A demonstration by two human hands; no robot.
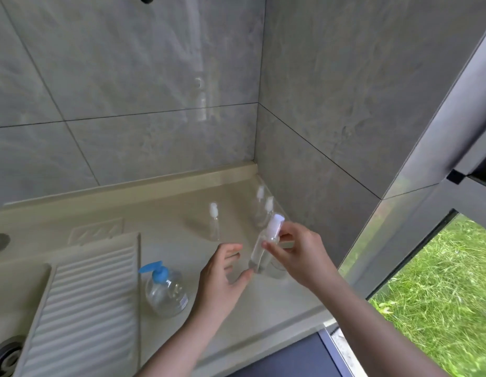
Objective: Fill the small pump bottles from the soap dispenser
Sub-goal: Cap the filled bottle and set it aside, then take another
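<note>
Head camera view, looking down at a pale beige moulded desk (277,303) set into a corner of grey marbled wall tiles (127,77). A person's right hand (299,254) pinches a small clear plastic pump bottle with a white cap (265,247) between thumb and fingers near its neck, holding it tilted above the desk, cap end up and away. The grip of the left hand (222,273) is loose and holds nothing: fingers spread and slightly bent, thumb tip just beside the base of the tilted bottle; whether it touches cannot be told.

A larger round clear soap dispenser with a blue pump head (165,291) stands upright on the desk to the left of the left hand, near the front. Three more small clear pump bottles with white caps stand upright further back: one alone (214,225) toward the middle, and two close together (263,210) next to the right-hand wall.

At the left lies a white ribbed washboard slope (86,308), with a moulded soap tray recess (96,231) behind it. At the right, a window (440,289) shows green grass outside.
</note>
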